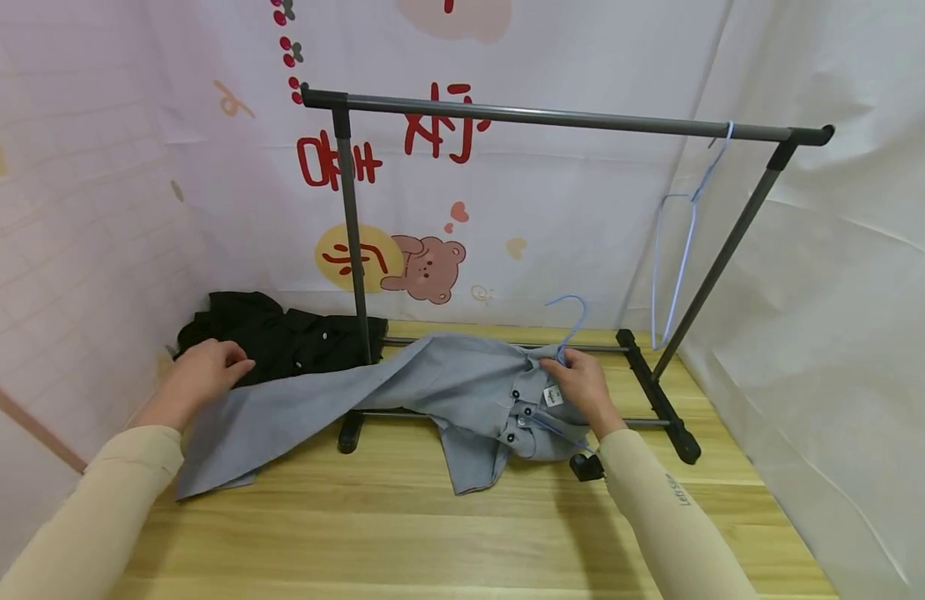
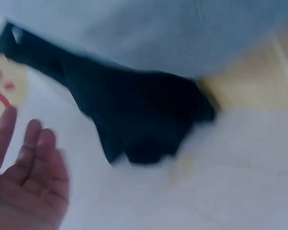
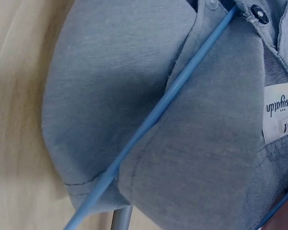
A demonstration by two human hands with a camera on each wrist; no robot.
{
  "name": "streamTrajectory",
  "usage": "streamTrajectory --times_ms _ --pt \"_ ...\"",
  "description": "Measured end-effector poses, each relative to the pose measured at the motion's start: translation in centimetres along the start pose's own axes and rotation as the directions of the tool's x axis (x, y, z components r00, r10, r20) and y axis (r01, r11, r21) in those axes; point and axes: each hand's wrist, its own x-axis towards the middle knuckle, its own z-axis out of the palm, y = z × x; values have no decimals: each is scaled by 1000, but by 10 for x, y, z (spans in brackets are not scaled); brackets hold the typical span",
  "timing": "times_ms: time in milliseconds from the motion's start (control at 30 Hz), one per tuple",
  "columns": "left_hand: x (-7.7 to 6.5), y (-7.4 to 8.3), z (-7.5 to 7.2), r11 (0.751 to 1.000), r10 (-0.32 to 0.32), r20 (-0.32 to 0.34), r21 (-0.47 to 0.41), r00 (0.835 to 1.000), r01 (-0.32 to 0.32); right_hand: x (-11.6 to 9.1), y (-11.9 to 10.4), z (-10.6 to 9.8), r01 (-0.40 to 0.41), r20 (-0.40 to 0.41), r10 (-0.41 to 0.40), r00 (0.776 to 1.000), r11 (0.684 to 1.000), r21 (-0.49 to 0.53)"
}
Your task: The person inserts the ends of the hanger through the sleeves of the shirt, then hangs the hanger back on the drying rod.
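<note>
A grey-blue shirt (image 1: 462, 375) with dark buttons stretches sideways across the lower bars of a clothes rack. My right hand (image 1: 582, 383) pinches a blue hanger (image 1: 582, 312) just below its hook, by the shirt's collar and white label (image 1: 552, 396). One arm of this hanger (image 3: 158, 110) crosses over the shirt cloth in the right wrist view; the rest of it is largely hidden. My left hand (image 1: 203, 375) hovers over the shirt's far left end with relaxed, bent fingers and nothing in them. Its fingers (image 2: 33, 136) appear apart from the cloth in the left wrist view.
A black garment (image 1: 297, 333) lies bunched at the back left, behind the shirt. The grey metal rack (image 1: 545, 115) stands on the wood-look table (image 1: 342, 525). An empty blue hanger (image 1: 691, 217) hangs near the right end of its top bar. White printed sheets surround the table.
</note>
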Motion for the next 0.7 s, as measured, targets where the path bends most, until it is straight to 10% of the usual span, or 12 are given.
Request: streamTrajectory --times_ms 267,467,567,700 --pt "-19 49 62 998 62 12 32 998 -63 0 3 3 -5 -6 5 1000 1000 6" --pt "-38 47 98 965 125 47 225 991 -132 1 5 3 -2 -10 2 1000 1000 3" --pt "-40 40 93 987 108 -40 125 993 -103 2 5 4 -5 -4 5 1000 1000 7" --pt "-36 35 59 973 -107 -126 -216 986 78 1 5 3 -6 -2 6 1000 1000 9"
